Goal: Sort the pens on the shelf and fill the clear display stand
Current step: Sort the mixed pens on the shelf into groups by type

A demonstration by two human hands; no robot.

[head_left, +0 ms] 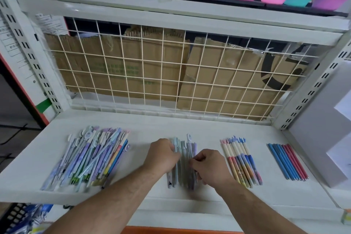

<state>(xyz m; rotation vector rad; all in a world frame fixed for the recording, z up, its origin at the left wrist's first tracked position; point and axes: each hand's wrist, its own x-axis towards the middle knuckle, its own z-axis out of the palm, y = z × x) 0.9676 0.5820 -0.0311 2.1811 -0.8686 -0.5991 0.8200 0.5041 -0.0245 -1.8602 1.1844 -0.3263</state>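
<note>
So, mid-sort: my left hand (163,155) curls round the middle bunch (183,153) on the shelf (171,125), my right hand (209,166) pinches it. Next I'd square it, then pull more from the pile (89,159); stand not in view

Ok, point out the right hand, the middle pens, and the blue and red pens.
right hand (210,167), head view, back of the hand.
middle pens (185,148), head view, upper barrels between the hands.
blue and red pens (287,161), head view, mid-barrels of the row.
</note>
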